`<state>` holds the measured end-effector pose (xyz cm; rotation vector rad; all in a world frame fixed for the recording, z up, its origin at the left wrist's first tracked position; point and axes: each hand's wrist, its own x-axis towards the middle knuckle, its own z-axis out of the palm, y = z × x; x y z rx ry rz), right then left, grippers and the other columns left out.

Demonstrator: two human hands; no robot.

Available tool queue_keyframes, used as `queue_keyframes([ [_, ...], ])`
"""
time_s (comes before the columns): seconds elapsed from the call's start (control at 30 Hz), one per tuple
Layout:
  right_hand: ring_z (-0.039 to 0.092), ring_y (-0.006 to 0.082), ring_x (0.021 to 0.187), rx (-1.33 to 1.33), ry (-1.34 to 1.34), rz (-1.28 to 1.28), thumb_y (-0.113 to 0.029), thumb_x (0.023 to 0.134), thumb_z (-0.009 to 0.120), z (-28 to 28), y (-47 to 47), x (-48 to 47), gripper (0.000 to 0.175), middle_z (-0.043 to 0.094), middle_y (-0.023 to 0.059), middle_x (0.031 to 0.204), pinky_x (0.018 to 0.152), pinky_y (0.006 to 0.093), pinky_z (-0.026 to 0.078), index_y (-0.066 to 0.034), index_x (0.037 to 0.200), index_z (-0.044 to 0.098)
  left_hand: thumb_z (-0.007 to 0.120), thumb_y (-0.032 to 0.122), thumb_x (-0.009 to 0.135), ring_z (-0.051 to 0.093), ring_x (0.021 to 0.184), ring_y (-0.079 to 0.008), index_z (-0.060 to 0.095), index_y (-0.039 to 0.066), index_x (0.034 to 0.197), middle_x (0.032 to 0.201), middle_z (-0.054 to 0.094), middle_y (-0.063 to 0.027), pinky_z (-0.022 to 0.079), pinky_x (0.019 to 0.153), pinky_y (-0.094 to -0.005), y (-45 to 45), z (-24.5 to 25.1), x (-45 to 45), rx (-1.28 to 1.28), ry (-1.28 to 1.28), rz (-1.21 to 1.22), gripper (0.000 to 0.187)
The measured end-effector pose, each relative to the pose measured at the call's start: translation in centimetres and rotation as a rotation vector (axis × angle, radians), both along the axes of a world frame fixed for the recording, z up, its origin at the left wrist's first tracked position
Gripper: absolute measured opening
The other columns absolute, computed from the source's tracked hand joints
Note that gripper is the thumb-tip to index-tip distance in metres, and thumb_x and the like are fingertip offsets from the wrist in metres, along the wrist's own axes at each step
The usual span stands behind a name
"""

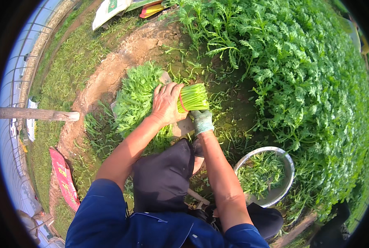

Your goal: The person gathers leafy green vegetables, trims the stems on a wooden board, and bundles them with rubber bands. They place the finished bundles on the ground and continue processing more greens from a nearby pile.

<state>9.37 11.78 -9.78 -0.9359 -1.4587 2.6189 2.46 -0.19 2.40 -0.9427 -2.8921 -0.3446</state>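
Note:
A bundle of leafy greens (194, 96) lies across in front of me, its cut stems to the right and a red band around them. My bare left hand (169, 104) grips the stems just left of the band, fingers over the top. My right hand (202, 119), in a pale green knit glove, is at the underside of the stem ends; its fingers are mostly hidden, so its hold is unclear. More feathery leaves (138, 96) spread to the left of my left hand. A piece of flat brownish material (183, 126) shows beneath the bundle.
A round metal-coloured tub (289, 169) with loose greens stands at the lower right. Dense growing greens (299, 77) fill the right side. A wooden post (38, 114) juts in from the left. A red printed bag (63, 178) lies lower left, a white bag (110, 12) at the top.

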Motion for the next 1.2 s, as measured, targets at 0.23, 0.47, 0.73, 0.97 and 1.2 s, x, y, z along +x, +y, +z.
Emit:
queue_keyframes([
  [0.23,0.067,0.0168,0.097,0.272,0.302,0.209,0.0,0.093,0.057,10.3,-5.0,0.3,0.028,0.071,0.0094,0.109,0.089,0.0303,0.054,0.0048,0.12,0.065,0.09,0.026,0.059,0.05,0.126,-0.0367,0.04,0.001,0.141,0.135,0.051,-0.0196,0.039,0.108,-0.0468,-6.1,5.7,5.3,0.421,0.178,0.33,0.099],
  [0.47,0.066,0.0147,0.097,0.36,0.54,0.488,-0.004,0.095,0.064,18.7,-6.2,-0.7,0.036,0.07,0.0096,0.116,0.089,0.0296,0.054,0.0039,0.13,0.059,0.091,0.025,0.064,0.07,0.093,-0.0218,0.059,0.003,0.119,0.105,0.071,-0.0086,0.055,0.086,-0.0354,-11.6,10.1,2.9,0.968,0.043,0.433,0.067],
  [0.73,0.067,0.0333,0.105,1.26,0.765,0.087,-0.026,0.086,0.076,31.0,1.4,1.9,0.045,0.067,0.0186,0.118,0.093,0.0395,0.052,-0.0014,0.122,0.065,0.083,0.025,0.079,0.064,0.106,-0.0183,0.058,0.001,0.128,0.118,0.067,-0.0087,0.051,0.096,-0.0348,-9.6,21.7,2.3,1.464,-0.467,-0.176,0.06],
  [0.97,0.064,0.0279,0.116,0.875,0.747,0.263,-0.064,0.062,0.086,36.9,7.0,8.0,0.117,0.067,0.0186,0.121,0.097,0.0373,0.049,0.0011,0.146,0.037,0.082,0.035,0.08,0.065,0.095,-0.0142,0.061,0.001,0.118,0.107,0.068,-0.0063,0.053,0.087,-0.0315,3.6,27.3,6.8,1.526,-0.616,-0.545,0.055],
  [1.2,0.06,0.0163,0.111,0.556,0.537,0.102,-0.025,0.064,0.092,30.7,12.7,19.5,0.102,0.061,0.0084,0.125,0.097,0.0338,0.05,-0.0049,0.144,0.033,0.081,0.042,0.084,0.051,0.125,-0.0166,0.029,0.007,0.149,0.141,0.048,-0.0102,0.045,0.104,-0.0341,14.6,22.0,17.5,1.551,-0.864,-0.705,0.09],
])
